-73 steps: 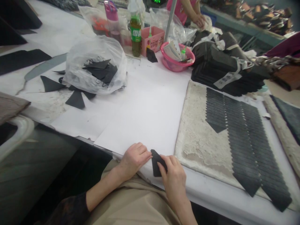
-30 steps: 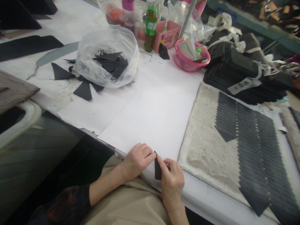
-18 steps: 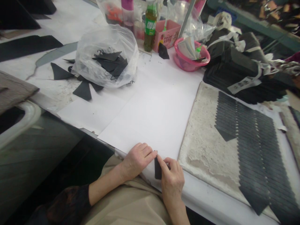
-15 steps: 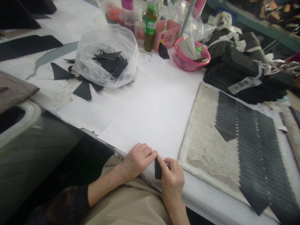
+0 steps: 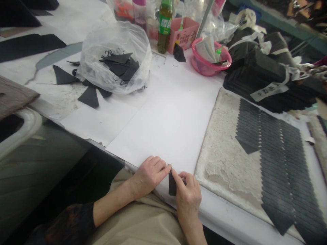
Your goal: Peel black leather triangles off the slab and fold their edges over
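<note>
A small black leather piece lies at the near edge of the white paper sheet, folded narrow. My left hand rests curled on the paper, its fingertips touching the piece's top corner. Fingers of my right hand are bent over the piece's right side, pressing and pinching it. Most of the piece is hidden under them.
A grey board at the right carries rows of overlapped black pieces. A clear bag of black triangles, a green bottle, a pink box, a pink bowl and black bundles stand farther back.
The black piece has gone from a wider flat shape to a narrow folded strip under my right fingers. My hands have hardly moved in the last second; the view shifted slightly.
</note>
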### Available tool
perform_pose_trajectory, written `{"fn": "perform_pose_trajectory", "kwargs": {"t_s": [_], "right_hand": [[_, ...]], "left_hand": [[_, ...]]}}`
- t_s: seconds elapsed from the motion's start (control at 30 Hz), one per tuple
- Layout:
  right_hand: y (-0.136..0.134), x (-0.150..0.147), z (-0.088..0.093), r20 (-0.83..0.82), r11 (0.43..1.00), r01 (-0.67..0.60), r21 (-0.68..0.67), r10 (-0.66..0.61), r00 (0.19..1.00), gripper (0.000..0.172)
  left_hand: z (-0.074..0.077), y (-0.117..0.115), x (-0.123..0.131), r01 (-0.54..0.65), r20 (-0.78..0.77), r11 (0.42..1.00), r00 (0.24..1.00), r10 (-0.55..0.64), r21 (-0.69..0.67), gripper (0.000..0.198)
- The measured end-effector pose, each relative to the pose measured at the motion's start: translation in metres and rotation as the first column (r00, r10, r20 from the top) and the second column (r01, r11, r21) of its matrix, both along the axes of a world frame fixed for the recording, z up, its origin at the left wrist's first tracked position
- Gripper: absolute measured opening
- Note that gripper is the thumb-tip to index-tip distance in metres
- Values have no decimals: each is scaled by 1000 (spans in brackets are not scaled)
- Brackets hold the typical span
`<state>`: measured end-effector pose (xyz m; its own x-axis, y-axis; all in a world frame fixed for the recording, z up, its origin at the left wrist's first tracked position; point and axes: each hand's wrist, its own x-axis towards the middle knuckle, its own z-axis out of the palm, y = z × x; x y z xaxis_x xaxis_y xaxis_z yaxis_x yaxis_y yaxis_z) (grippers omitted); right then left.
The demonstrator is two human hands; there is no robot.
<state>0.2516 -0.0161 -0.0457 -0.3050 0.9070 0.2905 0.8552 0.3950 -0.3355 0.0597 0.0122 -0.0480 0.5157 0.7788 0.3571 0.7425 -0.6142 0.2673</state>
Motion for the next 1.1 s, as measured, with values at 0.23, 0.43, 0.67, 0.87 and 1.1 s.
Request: {"fn": "perform_pose_trajectory", "kwargs": {"t_s": [0.23, 0.43, 0.67, 0.87, 1.1], "right_hand": [[0, -1, 2, -1, 1000, -4, -15, 4, 1000, 32], [-1, -1, -2, -22, 1000, 10, -29, -10, 1000, 33], [13, -23, -6, -41, 999, 50, -13, -50, 998, 32], [13, -16, 1, -21, 999, 9, -41, -10, 1000, 29], [4, -12, -3, -104, 998, 49, -30, -52, 993, 29]], "left_hand": [[2, 2, 1, -14, -6, 1000, 1000, 14, -18, 17], [5, 3, 2, -5, -47, 999, 999, 3, -37, 17], [9, 17, -17, 25, -121, 1000, 992, -26, -12, 16], [18, 25, -22, 164, -208, 986, 965, -158, 13, 20], [22, 20, -21, 248, -304, 969, 924, -231, 19, 24]]}}
